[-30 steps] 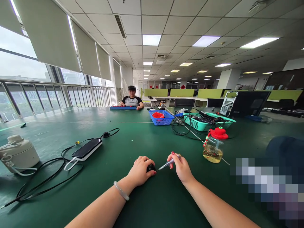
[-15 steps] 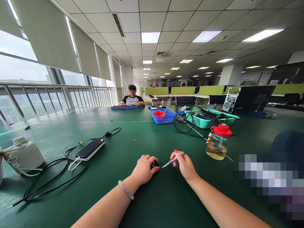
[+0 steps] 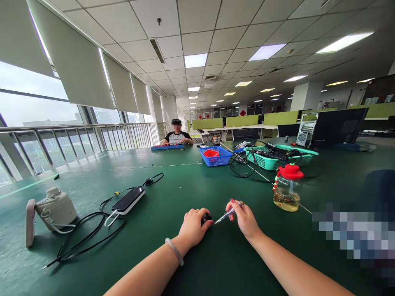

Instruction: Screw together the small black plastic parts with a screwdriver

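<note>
On the green bench (image 3: 185, 181), a small black thing (image 3: 206, 218) sits under the left hand (image 3: 191, 227). That hand is curled over it, with fingers and thumb close around it, so most of it is hidden and I cannot tell what it is. The right hand (image 3: 246, 221) pinches what looks like a screwdriver (image 3: 228, 213) by its see-through handle, a bit like a pen. Its tip points down, right beside the left thumb; I cannot tell if it touches anything.

The black thing looks hard, light and a bit shiny, so I think it could slide if nobody held it. Its sides seem the best place to hold, with the thumb kept out of the tip's way. The screwdriver looks light and stiff. Its handle seems smooth, so it may turn or slip; a snug pinch on the fat part should be better than holding the thin end.

Past the right hand, well apart, stands a jar (image 3: 286, 200). If it is glass, a bump could break it.
</note>
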{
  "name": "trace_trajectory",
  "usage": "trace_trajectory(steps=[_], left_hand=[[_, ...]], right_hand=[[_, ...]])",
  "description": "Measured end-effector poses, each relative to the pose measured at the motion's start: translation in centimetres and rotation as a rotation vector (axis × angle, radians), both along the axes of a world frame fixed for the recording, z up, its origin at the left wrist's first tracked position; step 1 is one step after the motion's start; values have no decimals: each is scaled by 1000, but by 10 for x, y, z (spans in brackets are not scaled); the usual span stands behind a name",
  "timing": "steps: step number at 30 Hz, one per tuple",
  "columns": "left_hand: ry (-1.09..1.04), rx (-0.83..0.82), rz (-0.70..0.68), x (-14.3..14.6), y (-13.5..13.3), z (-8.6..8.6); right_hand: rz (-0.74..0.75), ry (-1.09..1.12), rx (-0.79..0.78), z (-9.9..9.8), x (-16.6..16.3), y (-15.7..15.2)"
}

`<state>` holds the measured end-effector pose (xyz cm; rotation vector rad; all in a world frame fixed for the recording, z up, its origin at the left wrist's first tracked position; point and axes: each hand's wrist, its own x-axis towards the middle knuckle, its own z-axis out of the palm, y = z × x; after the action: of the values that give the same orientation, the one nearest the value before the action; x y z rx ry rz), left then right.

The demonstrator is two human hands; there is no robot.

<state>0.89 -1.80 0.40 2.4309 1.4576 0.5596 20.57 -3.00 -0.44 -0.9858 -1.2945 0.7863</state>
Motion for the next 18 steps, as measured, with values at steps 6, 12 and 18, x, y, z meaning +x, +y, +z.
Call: trace_trajectory(steps=[6, 12, 18], left_hand=[[-33, -78, 59, -51, -19, 11], [38, -161, 207, -158, -32, 10], [57, -31, 345, -270, -35, -7]], right_hand=[[22, 93, 17, -1, -1, 1], [30, 76, 5, 0, -3, 0], [28, 73, -2, 3, -4, 1]])
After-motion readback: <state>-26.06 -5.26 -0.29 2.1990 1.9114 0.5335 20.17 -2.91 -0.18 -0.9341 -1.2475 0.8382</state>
